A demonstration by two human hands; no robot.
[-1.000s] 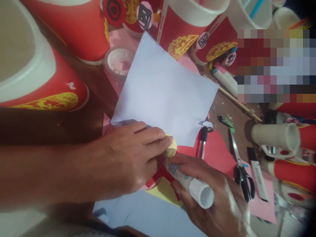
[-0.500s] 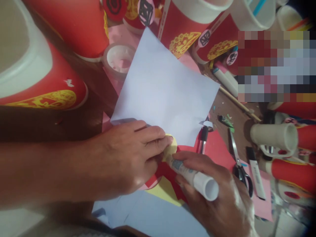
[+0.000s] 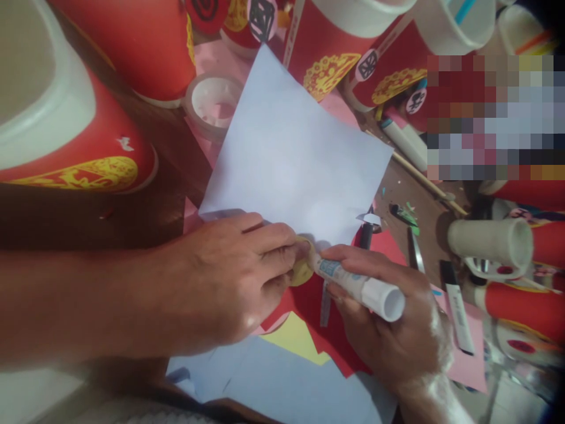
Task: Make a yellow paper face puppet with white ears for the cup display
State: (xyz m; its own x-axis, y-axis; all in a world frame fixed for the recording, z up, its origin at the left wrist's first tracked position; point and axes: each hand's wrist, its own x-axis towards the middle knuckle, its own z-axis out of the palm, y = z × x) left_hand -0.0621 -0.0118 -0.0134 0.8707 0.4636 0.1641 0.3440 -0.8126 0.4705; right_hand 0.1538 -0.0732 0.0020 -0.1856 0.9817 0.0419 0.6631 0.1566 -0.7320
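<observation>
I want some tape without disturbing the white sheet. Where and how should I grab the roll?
Probably from above, pinching the tape roll at its lower-left rim in the picture, one finger in the hole: the ring lies flat, the white sheet hides its right edge, and a red cup crowds its upper left.

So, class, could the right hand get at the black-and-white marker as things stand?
Probably yes: the black-and-white marker lies beside the right hand, with nothing seen covering it. But that hand holds a glue stick, which may need setting down.
</observation>
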